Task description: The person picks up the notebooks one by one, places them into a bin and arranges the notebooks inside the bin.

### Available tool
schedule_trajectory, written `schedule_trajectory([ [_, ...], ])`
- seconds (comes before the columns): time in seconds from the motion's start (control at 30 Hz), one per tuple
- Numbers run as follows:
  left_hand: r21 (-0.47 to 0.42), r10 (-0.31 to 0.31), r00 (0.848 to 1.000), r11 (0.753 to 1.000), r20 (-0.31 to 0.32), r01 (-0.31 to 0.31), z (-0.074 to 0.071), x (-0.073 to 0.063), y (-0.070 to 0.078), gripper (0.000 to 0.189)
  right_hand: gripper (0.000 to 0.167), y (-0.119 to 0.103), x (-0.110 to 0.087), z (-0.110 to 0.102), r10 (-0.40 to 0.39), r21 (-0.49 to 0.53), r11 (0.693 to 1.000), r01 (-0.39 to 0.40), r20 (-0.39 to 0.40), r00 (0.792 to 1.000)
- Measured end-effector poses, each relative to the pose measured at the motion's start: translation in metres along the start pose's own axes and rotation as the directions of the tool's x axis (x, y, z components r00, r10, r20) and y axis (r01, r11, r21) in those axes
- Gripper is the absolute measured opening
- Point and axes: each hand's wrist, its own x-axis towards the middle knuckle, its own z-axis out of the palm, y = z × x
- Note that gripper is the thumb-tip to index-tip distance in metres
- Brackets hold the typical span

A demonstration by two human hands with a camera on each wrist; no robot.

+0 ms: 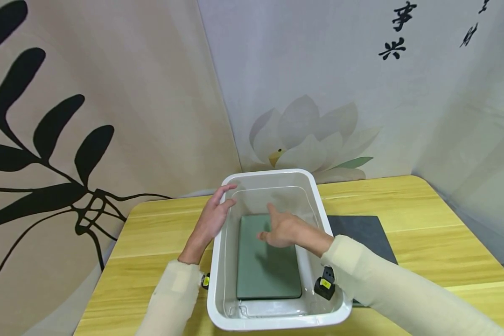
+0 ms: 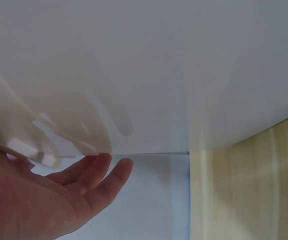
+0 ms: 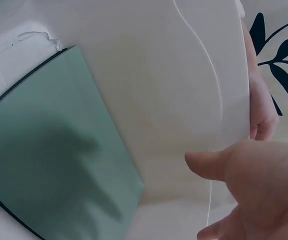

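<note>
A white plastic tub (image 1: 283, 323) stands on the wooden table. Flat on its bottom lies a green rectangular book-like thing (image 1: 269, 275) with a thin dark edge, also large in the right wrist view (image 3: 59, 125). My left hand (image 1: 212, 219) holds the tub's left rim near the far corner, thumb over the rim; in the left wrist view its other fingers (image 2: 99, 187) are against the outer wall. Over the green cover hovers my right hand (image 1: 283, 228), holding nothing, with index finger and thumb stretched out. Its shadow falls on the cover.
A dark flat slab (image 1: 361, 233) lies on the table (image 1: 437, 228) to the right of the tub, partly hidden by the tub and my right sleeve. Behind the table hangs a printed curtain (image 1: 159, 93) with leaves, a lotus and characters.
</note>
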Motion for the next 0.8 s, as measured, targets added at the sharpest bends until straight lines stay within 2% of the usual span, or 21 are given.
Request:
schedule_trajectory([
  [0.8, -0.002, -0.019, 1.000, 1.000, 0.015, 0.019, 0.0002, -0.0013, 0.0010, 0.041, 0.088, -0.0027, -0.0021, 0.0001, -0.031, -0.016, 0.999, 0.030, -0.028, 0.999],
])
